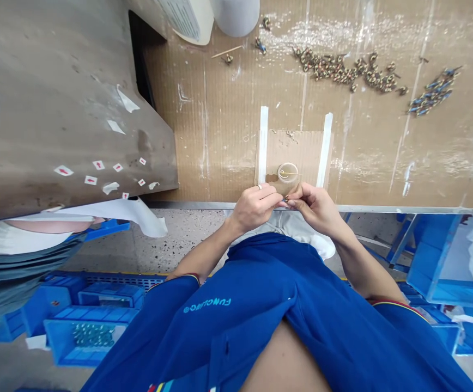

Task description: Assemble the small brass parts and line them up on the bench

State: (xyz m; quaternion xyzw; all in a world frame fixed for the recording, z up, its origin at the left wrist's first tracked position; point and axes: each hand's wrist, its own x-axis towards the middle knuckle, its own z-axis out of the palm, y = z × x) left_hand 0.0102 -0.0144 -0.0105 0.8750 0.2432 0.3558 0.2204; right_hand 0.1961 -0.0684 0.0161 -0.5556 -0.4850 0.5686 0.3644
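Note:
At the table's front edge, my left hand (256, 207) and my right hand (317, 207) meet fingertip to fingertip. Both pinch a tiny dark part with a brassy tip (285, 199); the fingers hide most of it, so its kind is unclear. Just beyond them a small round dish (281, 165) with a thin yellowish stick (291, 173) in it rests on a cardboard pad (305, 149). White tape strips (264, 144) run along the pad's sides. Farther back lies a long heap of small brass-and-dark parts (343, 71), and to its right a cluster of similar parts with blue bodies (435, 91).
A large metal machine housing (77, 98) with arrow stickers takes up the left. White containers (236, 13) stand at the back, near a wooden stick (226, 51) and a few stray parts. Below are blue bins (85, 332). Another person's clothing (16, 272) shows at lower left.

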